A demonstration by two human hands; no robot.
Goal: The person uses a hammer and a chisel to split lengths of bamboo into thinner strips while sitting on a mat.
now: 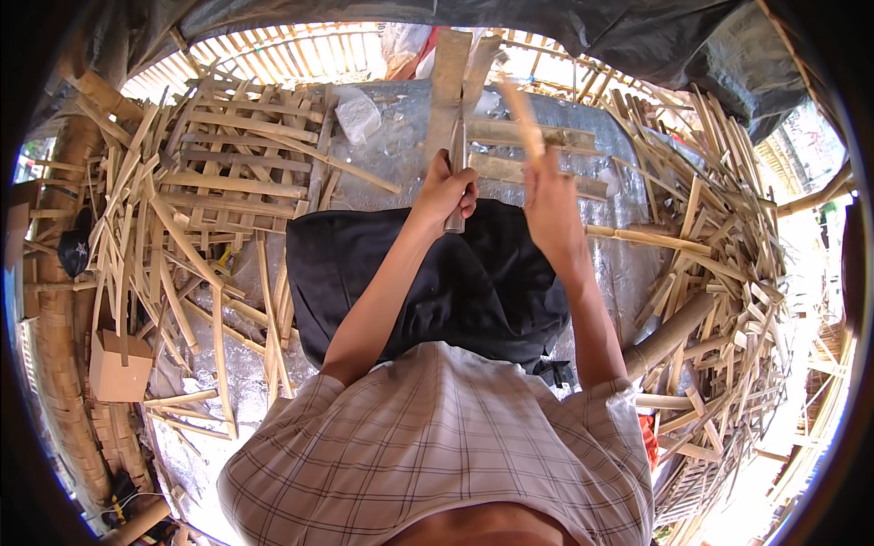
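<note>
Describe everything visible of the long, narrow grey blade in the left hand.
The long, narrow grey blade looks metallic and straight, pointing away from the person. The left hand grips its lower part, the near end jutting out below the fist. Whether its far end touches the flat tan strip is unclear.

Head-worn fisheye view, facing down, near the hands (443,193)
</note>
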